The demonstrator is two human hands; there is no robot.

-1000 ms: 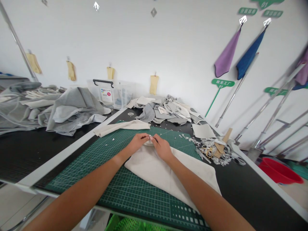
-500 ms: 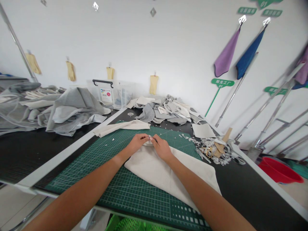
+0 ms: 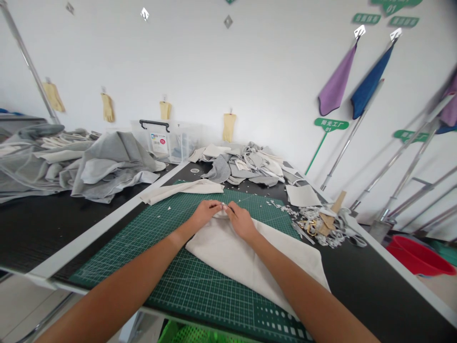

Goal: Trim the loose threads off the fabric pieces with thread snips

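Observation:
A cream fabric piece (image 3: 217,243) lies across the green cutting mat (image 3: 135,252), its far end raised between my two hands. My left hand (image 3: 207,212) pinches the far edge of it from the left. Close beside, the fingers of my right hand (image 3: 241,220) are closed on the same edge, the thumbs almost touching. A small whitish bit shows between the fingertips, too small to make out. Beyond my hands, a narrow folded cream fabric strip (image 3: 182,189) rests on the back of the mat.
Heaps of grey and cream fabric (image 3: 246,164) lie at the back and left. A clear plastic box (image 3: 174,143) stands by the wall. To the right are scraps with gold-handled scissors (image 3: 312,227). A red basin (image 3: 417,255) and a green basket (image 3: 200,333) sit lower down.
The view has shifted very slightly. Both hands keep their pinch on the fabric edge, with hardly any movement.

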